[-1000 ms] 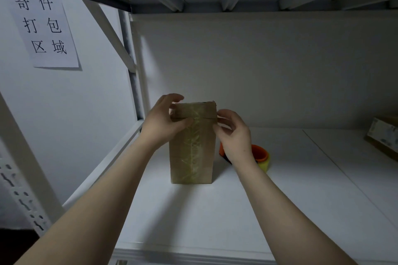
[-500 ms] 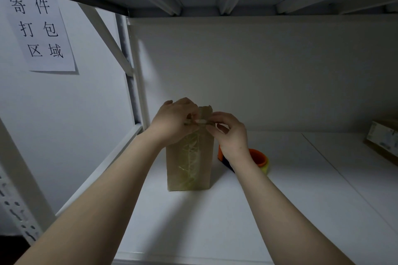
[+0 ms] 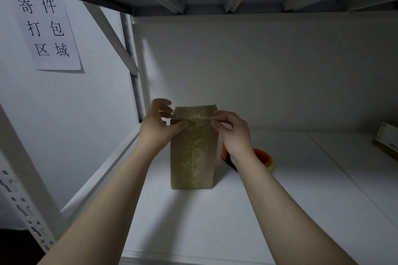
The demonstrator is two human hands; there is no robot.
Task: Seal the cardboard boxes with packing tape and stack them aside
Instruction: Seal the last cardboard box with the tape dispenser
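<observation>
Two hands at the upright cardboard box, which stands mid-shelf. Left hand grips the box's upper left edge, thumb on the front face. Right hand pinches the tape strip at the upper right edge. Judgement: brace the box, draw the strip taut, rub it flat round the corner. Tape roll lies just behind the right wrist.

My left hand grips the top left edge of the upright cardboard box on the white shelf; my right hand pinches the tape strip across it, orange tape roll behind my wrist
</observation>
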